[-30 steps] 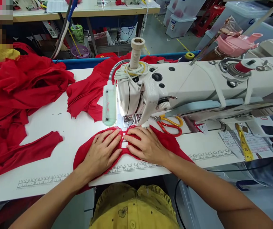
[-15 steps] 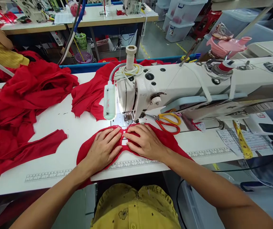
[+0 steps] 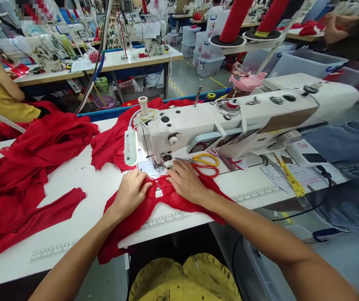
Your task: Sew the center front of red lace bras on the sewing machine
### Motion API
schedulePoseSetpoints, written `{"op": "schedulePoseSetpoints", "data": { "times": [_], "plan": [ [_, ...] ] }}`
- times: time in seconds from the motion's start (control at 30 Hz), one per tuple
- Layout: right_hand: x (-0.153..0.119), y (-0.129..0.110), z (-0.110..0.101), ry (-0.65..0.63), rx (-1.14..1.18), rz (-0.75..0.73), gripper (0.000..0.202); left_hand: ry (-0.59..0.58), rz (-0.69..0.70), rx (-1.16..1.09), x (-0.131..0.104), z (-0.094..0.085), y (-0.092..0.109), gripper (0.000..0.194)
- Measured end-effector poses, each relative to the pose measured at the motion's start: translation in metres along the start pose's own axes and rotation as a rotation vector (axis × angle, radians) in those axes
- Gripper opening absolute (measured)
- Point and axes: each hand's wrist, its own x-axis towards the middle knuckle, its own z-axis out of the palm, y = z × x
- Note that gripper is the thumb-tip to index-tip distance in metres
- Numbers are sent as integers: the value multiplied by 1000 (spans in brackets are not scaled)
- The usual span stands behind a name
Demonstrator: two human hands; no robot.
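A red bra (image 3: 166,195) with lace edging lies in front of the sewing machine (image 3: 194,123), its two cups joined by a narrow middle with a small gap. My left hand (image 3: 131,194) grips the left cup near its lace edge, thumb against bent fingers. Closed over the right cup, my right hand (image 3: 185,182) has its fingertips close to the machine's presser foot (image 3: 156,165). The bra's lace edge lies just before the foot; whether it is under it I cannot tell. Scissors (image 3: 195,159) with yellow and red handles lie behind my right hand.
Red fabric (image 3: 47,144) is heaped on the left, with more behind the needle area. A printed ruler (image 3: 173,218) runs along the table's front edge. To the right are a yellow measuring tape (image 3: 292,179) and papers. A person in yellow (image 3: 0,92) sits at far left.
My hands have gone from lying flat on the bra to gripping it, the left one with bent fingers. The bra's left side now hangs further over the table edge. The camera view has tilted up.
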Motion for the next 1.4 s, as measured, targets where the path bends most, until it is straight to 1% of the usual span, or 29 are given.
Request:
{"op": "schedulePoseSetpoints", "data": {
  "times": [0.07, 0.17, 0.23, 0.33, 0.4, 0.53, 0.6, 0.77, 0.87, 0.97, 1.1, 1.3, 1.4],
  "plan": [
    [2, 3, -11, -58, 236, 63, 12, -55, -53, -256, 4, -11, 4, 20],
    [2, 8, -36, -159, 554, 199, 12, -250, -162, -711, 8, -27, 17, 23],
    [0, 10, -53, -199, 669, 222, 16, -359, -251, -944, 10, -32, 29, 31],
    [-7, 11, -71, -274, 825, 276, 25, -458, -389, -1130, 13, -31, 46, 38],
    [-14, 9, -75, -294, 943, 353, 31, -491, -436, -1202, 15, -25, 54, 38],
    [-25, 8, -69, -243, 1139, 528, 34, -503, -428, -1267, 19, -13, 63, 36],
    [-28, 8, -66, -239, 1202, 576, 33, -514, -425, -1279, 20, -9, 66, 35],
    [-33, 10, -69, -266, 1237, 588, 34, -540, -427, -1286, 23, -6, 70, 34],
    [-37, 10, -72, -253, 1246, 606, 35, -561, -441, -1295, 25, -6, 73, 34],
    [-41, 12, -74, -243, 1284, 647, 34, -595, -424, -1312, 28, -5, 76, 33],
    [-44, 17, -76, -268, 1357, 682, 35, -639, -397, -1336, 32, -4, 79, 33],
    [-45, 20, -78, -304, 1365, 692, 39, -656, -386, -1333, 34, -3, 79, 33],
    [-44, 21, -77, -313, 1351, 673, 39, -655, -389, -1333, 35, -2, 78, 33]
  ]
}}
